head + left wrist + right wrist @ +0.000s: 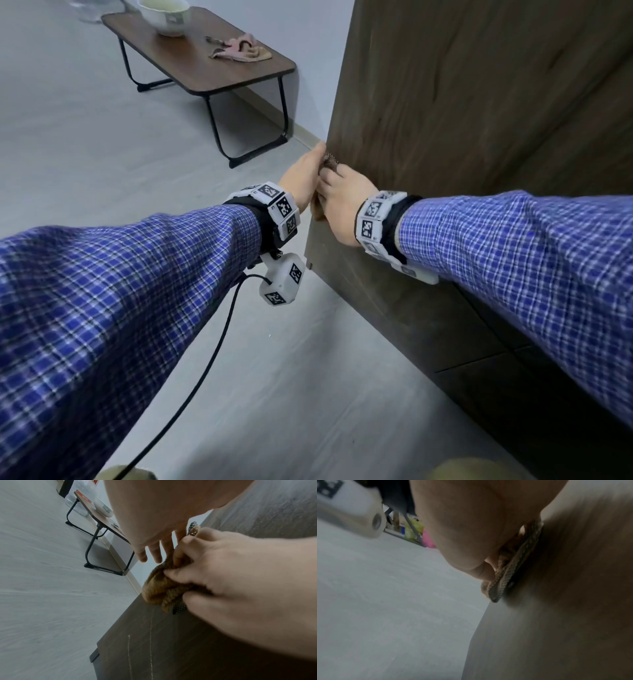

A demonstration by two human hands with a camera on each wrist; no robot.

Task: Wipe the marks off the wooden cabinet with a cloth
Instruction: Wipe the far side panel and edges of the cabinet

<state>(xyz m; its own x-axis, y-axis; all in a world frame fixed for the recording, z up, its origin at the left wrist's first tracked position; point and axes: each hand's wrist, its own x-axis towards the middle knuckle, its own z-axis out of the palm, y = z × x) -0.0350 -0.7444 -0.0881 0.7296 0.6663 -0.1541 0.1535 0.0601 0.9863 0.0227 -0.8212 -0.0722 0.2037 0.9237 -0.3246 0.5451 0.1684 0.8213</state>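
Note:
The dark wooden cabinet [479,120] fills the right side. My right hand [342,202] grips a bunched brown cloth [330,161] and presses it to the cabinet's side panel near its left edge. In the left wrist view the cloth [159,588] bulges out between the right hand's [214,577] curled fingers. Pale vertical streak marks [150,642] run down the panel [171,655] below it. My left hand [303,174] sits just left of the cloth, at the cabinet's edge. Its fingers [156,555] are straight and one touches the cloth's top. The right wrist view shows the cloth [505,574] flat against the wood [556,615].
A low dark table [205,65] on black legs stands by the wall at the far left. It carries a white bowl [164,15] and a crumpled pink cloth [239,49]. Grey floor [102,137] lies left of the cabinet. A black cable [205,359] hangs from my left wrist.

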